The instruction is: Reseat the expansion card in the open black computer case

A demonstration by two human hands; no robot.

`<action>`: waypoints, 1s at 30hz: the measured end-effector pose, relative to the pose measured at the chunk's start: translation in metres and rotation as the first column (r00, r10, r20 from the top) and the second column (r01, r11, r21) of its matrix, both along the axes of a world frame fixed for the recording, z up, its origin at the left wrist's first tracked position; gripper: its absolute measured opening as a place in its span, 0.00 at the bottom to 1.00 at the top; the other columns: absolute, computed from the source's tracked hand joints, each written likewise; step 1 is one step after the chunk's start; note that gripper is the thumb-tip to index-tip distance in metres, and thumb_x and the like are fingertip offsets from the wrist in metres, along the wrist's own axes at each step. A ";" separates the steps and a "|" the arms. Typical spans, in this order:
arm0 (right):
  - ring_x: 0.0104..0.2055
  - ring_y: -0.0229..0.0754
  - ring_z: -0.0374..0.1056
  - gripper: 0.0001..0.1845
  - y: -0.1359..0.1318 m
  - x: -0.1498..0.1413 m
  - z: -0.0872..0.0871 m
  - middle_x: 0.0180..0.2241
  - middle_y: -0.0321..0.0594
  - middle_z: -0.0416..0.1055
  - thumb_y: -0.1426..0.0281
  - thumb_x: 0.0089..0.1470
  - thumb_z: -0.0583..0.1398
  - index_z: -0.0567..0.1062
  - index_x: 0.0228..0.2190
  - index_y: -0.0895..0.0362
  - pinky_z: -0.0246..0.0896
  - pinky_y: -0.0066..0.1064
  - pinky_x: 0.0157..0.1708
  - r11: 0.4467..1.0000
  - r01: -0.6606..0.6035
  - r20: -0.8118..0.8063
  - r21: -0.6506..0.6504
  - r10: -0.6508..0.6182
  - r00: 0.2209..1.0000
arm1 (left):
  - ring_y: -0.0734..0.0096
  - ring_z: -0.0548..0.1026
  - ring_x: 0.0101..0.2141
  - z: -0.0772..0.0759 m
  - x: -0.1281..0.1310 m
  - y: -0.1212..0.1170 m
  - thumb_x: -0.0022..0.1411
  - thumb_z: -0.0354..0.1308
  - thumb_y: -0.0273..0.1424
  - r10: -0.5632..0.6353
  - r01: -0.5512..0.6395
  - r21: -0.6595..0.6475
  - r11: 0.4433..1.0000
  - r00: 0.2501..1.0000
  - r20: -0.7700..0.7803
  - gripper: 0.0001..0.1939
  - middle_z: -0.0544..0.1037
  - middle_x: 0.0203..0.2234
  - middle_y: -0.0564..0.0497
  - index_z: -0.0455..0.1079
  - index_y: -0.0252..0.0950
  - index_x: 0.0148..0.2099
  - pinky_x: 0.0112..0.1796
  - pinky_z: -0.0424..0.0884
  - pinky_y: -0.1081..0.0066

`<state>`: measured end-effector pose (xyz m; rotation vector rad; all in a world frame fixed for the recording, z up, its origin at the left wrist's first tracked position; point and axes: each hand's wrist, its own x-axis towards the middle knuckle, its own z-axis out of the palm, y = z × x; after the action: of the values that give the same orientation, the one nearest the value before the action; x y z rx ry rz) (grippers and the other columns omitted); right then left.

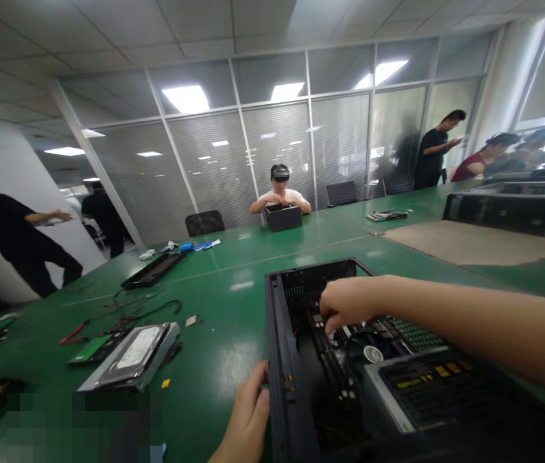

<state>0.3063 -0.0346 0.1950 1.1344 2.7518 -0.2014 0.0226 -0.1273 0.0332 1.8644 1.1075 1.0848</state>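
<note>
An open black metal computer case [282, 347] lies on the glossy green counter [227, 321], at the near right. The right hand [349, 301] reaches into it from the right, fingers bent down over the dark board [333, 360] inside; whether they pinch anything I cannot tell. The left hand [248, 411] is at the case's outer left wall, fingers touching it near the edge; how firmly they hold is unclear. The two hands are well apart. Inside, a round black fan with a pale hub [373, 354] sits just right of the board, and a boxy power supply with yellow-marked label [412, 389] is nearer. On the left lie a silver rectangular hard drive [140, 350], a green circuit board [92, 350] and thin dark cables [132, 312]. At the far side, a seated person in white [294, 195] works at a dark grey box [285, 218].
</note>
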 end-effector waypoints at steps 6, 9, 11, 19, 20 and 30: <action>0.57 0.56 0.68 0.41 -0.143 0.067 -0.012 0.60 0.41 0.65 0.62 0.51 0.65 0.61 0.64 0.43 0.69 0.44 0.49 0.982 -0.114 -0.297 0.150 0.155 0.942 | 0.51 0.77 0.47 0.000 0.000 -0.010 0.67 0.43 0.55 0.208 -0.201 0.129 0.971 0.977 -0.046 0.35 0.80 0.48 0.40 0.75 0.33 0.54 0.50 0.72 0.56; 0.59 0.57 0.65 0.44 -0.154 0.084 -0.033 0.63 0.39 0.60 0.70 0.53 0.62 0.53 0.66 0.40 0.67 0.49 0.51 0.964 -0.102 -0.307 0.247 0.178 0.935 | 0.52 0.79 0.41 -0.005 -0.005 -0.022 0.66 0.40 0.57 0.391 -0.366 0.255 0.895 0.919 -0.056 0.37 0.83 0.39 0.40 0.80 0.35 0.45 0.47 0.74 0.56; 0.60 0.58 0.63 0.45 -0.149 0.086 -0.035 0.64 0.39 0.58 0.71 0.52 0.61 0.51 0.67 0.40 0.65 0.50 0.54 0.966 -0.143 -0.294 0.213 0.203 0.934 | 0.54 0.79 0.37 0.000 -0.010 -0.025 0.67 0.38 0.56 0.396 -0.341 0.358 0.869 0.913 -0.092 0.36 0.84 0.34 0.42 0.81 0.36 0.42 0.43 0.75 0.59; 0.62 0.62 0.60 0.56 -0.049 0.028 -0.017 0.64 0.51 0.58 0.51 0.37 0.71 0.59 0.65 0.50 0.57 0.52 0.58 0.981 -0.118 -0.229 0.155 0.152 0.962 | 0.64 0.76 0.21 0.031 -0.071 0.016 0.68 0.37 0.52 0.486 -0.436 0.362 0.824 0.872 -0.056 0.32 0.77 0.17 0.51 0.74 0.37 0.31 0.25 0.73 0.69; 0.60 0.63 0.62 0.57 -0.019 0.013 -0.018 0.64 0.51 0.59 0.49 0.35 0.71 0.60 0.65 0.49 0.58 0.52 0.57 0.979 -0.113 -0.208 0.171 0.148 0.967 | 0.64 0.77 0.21 0.029 -0.079 0.021 0.69 0.36 0.50 0.550 -0.526 0.310 0.792 0.835 0.010 0.32 0.77 0.17 0.51 0.74 0.37 0.32 0.25 0.74 0.68; 0.61 0.55 0.58 0.29 0.175 -0.140 -0.093 0.62 0.60 0.59 0.74 0.57 0.55 0.63 0.60 0.62 0.34 0.57 0.63 0.674 0.446 -0.430 0.589 -0.205 0.879 | 0.70 0.72 0.21 0.011 -0.056 0.020 0.70 0.41 0.48 0.347 -0.322 0.230 0.919 0.934 -0.081 0.27 0.73 0.18 0.53 0.71 0.37 0.31 0.25 0.67 0.75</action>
<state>0.1668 0.1400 0.1020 1.9457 2.9520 0.7187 -0.0337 -0.1077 0.0439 1.9718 1.4714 1.3426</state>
